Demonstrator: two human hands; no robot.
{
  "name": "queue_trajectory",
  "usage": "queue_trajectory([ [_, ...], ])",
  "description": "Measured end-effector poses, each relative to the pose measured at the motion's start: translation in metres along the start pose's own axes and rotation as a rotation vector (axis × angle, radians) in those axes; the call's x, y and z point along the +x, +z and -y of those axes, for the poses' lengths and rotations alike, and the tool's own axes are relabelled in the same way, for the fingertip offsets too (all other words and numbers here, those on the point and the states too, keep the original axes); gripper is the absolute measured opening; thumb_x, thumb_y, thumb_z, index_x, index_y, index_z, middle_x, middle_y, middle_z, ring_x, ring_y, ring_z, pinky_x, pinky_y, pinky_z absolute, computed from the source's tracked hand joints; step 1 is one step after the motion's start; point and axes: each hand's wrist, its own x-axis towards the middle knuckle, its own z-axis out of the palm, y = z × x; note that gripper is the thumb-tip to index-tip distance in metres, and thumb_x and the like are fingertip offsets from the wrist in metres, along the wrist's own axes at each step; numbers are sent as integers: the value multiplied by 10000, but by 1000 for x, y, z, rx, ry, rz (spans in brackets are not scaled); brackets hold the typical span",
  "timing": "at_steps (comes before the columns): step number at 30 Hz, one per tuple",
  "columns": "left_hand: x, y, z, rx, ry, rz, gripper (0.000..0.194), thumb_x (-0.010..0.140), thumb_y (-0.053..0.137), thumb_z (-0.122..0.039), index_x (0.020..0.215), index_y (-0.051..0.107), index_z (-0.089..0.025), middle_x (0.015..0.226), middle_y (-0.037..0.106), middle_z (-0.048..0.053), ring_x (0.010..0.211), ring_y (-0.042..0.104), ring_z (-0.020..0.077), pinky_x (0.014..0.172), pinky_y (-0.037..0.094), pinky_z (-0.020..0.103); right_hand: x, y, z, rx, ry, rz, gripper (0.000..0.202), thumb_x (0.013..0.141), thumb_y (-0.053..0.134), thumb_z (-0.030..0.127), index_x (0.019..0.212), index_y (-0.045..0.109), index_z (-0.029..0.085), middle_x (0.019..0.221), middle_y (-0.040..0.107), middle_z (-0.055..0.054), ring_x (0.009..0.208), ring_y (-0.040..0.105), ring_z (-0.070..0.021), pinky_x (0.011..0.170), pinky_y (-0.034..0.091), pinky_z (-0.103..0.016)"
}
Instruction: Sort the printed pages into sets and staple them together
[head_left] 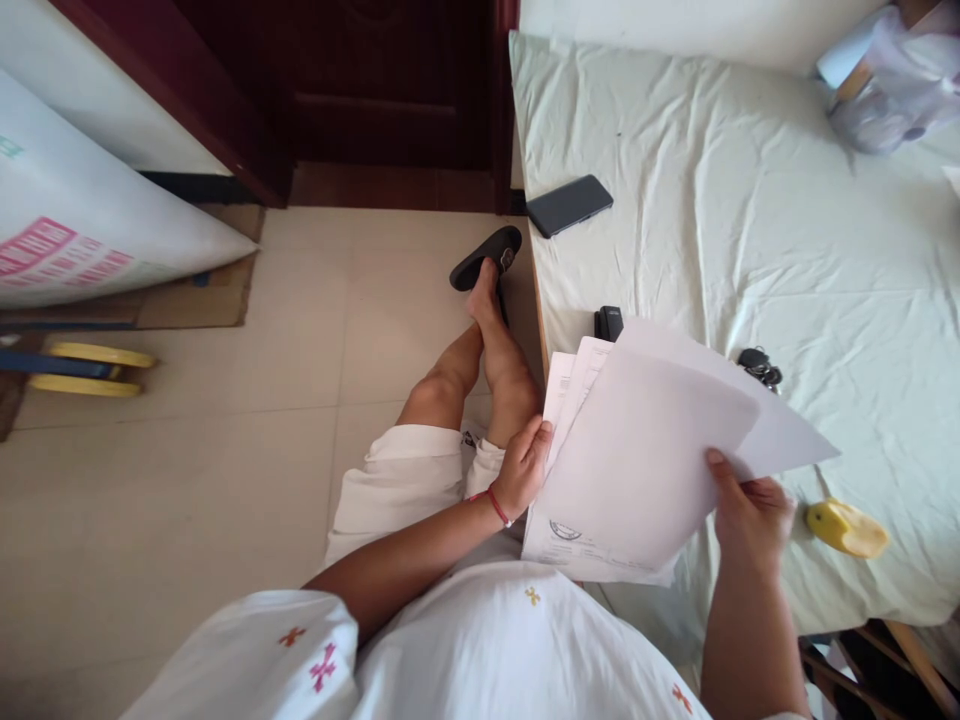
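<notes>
A fanned stack of white paper sheets [622,450] lies across my lap and over the edge of the cloth-covered surface. My left hand [525,468] is closed on the left edge of the sheets. On the right, my right hand [750,505] pinches them, thumb on top and fingers underneath. Part of a round stamp and some print show near the lower left of the stack; the top sheet looks blank. A black stapler-like object [608,323] sticks out behind the papers. Close to my right hand is a yellow duck-shaped object [847,528].
A pale green cloth [787,220] covers the surface at right. On it are a black phone [570,205], keys [760,368] and a plastic bag [896,95]. A large white sack [97,220] lies on cardboard at left, beside a yellow-and-blue object [90,368]. A dark door [375,90] stands ahead.
</notes>
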Motion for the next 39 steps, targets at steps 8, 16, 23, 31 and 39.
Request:
queue_trajectory([
  [8, -1, 0, -6, -39, -15, 6, 582, 982, 448, -747, 862, 625, -206, 829, 668, 54, 848, 620, 220, 882, 528, 362, -1, -4, 4, 137, 123, 26, 445, 581, 983, 492, 641, 701, 153, 603, 673, -31, 516, 592, -174, 453, 494, -307],
  [16, -4, 0, -7, 2, -9, -11, 643, 979, 411, -789, 831, 635, -206, 838, 692, 71, 840, 629, 219, 859, 547, 358, -10, 7, 14, 149, 230, 140, 411, 633, 964, 476, 775, 783, 136, 629, 686, -14, 496, 568, -133, 432, 465, -248],
  [23, -4, 0, -4, 21, -17, -19, 677, 951, 404, -833, 812, 622, -208, 815, 677, 72, 857, 636, 229, 829, 551, 357, -9, 10, 16, 209, 259, 153, 411, 601, 990, 461, 677, 751, 135, 752, 770, -75, 572, 669, -172, 513, 572, -280],
  [31, -3, 1, -5, 7, -26, -6, 672, 926, 403, -863, 792, 565, -225, 739, 587, 29, 777, 556, 202, 747, 509, 335, -6, 10, 15, 213, 285, 165, 403, 587, 1002, 445, 691, 765, 135, 779, 782, -79, 577, 668, -170, 513, 580, -278],
  [39, -2, 0, -1, 58, 42, 18, 587, 1008, 398, -749, 781, 520, -222, 697, 505, -12, 710, 485, 160, 712, 459, 300, -7, 11, 13, 121, 241, 184, 446, 637, 959, 528, 719, 761, 136, 713, 728, -47, 573, 593, -141, 500, 491, -257],
])
